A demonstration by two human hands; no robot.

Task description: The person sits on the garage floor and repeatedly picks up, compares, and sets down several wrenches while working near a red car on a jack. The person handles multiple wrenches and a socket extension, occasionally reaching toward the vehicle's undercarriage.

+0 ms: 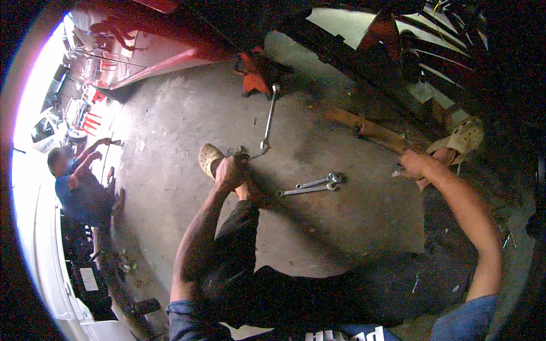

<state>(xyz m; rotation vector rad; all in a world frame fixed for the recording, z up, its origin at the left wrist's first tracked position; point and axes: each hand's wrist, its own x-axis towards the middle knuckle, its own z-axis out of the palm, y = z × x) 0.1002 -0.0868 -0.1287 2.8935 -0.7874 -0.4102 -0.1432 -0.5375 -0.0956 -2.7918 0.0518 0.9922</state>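
Observation:
My left hand (227, 173) is closed beside my left clog (209, 159), around what looks like a wrench (257, 153); most of it is hidden by the fingers. Its visible end meets the lower end of a long silver wrench (271, 113) lying on the floor. Between my feet rest two more combination wrenches (310, 190), side by side. Over by my right clog (467, 139), my right hand (417, 165) has its fingers curled in. A small pale bit shows at its fingertips, too blurred to name.
An orange-red jack stand (255, 74) stands ahead on the concrete floor (176, 136). A brown wooden-looking piece (369, 129) lies toward my right foot. Dark vehicle parts overhang the far right. Another person (85, 182) sits low at the left, near a white vehicle (42, 273).

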